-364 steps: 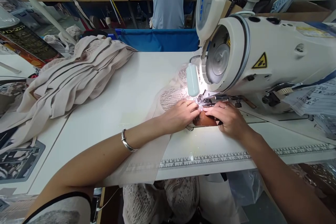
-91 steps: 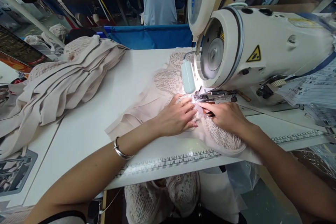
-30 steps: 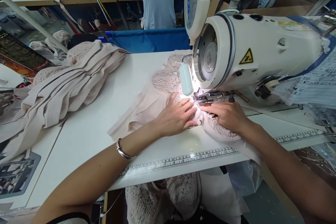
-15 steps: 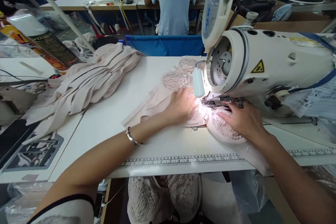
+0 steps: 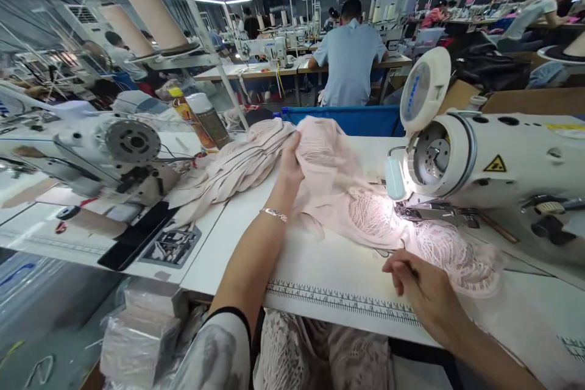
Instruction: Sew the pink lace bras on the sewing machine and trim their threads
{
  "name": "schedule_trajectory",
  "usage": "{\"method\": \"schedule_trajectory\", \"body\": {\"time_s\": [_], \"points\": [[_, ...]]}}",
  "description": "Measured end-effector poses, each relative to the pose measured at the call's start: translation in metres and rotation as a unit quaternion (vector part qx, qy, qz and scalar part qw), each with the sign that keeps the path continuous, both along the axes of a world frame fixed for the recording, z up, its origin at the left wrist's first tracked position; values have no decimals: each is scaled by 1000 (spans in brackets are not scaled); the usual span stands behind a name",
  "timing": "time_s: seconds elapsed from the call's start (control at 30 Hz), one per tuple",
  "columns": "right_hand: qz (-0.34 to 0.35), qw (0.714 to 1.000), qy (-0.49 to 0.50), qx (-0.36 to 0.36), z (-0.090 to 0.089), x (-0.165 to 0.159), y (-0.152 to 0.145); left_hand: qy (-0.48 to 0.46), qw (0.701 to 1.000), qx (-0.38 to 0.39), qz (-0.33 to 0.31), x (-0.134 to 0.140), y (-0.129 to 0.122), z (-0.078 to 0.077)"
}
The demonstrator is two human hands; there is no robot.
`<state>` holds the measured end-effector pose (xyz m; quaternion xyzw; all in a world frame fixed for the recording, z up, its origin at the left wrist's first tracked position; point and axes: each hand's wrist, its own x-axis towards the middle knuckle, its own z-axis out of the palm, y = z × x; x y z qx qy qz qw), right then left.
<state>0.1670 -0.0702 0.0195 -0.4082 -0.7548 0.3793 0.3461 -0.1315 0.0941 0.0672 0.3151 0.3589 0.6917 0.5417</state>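
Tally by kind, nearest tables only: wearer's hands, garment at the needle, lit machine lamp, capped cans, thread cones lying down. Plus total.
Hands: 2 (left hand, right hand)
Lace garment: 1
Machine lamp: 1
Cans: 2 (yellow-capped can, white-capped can)
Lying thread cone: 1
Total: 7

You are in a garment-sewing workshop: beyond your industrial sewing machine (image 5: 516,146), co-workers (image 5: 350,64) occupy other sewing tables (image 5: 214,74).

On the tabletop (image 5: 301,256), a garment (image 5: 372,219) reaches under the sewing machine (image 5: 507,164) at right, with a pile of cloth (image 5: 237,167) to its left. A can (image 5: 210,123) stands behind the pile; a ruler (image 5: 338,300) runs along the near side.
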Motion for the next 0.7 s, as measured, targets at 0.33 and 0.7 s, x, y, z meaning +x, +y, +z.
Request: {"method": "schedule_trajectory", "body": {"time_s": [0.33, 0.7], "points": [[76, 747, 486, -448, 32, -120, 84, -10, 996, 90, 10, -24, -25, 19], [28, 739, 563, -370, 38, -137, 115, -24, 995, 92, 17, -26, -24, 14]]}}
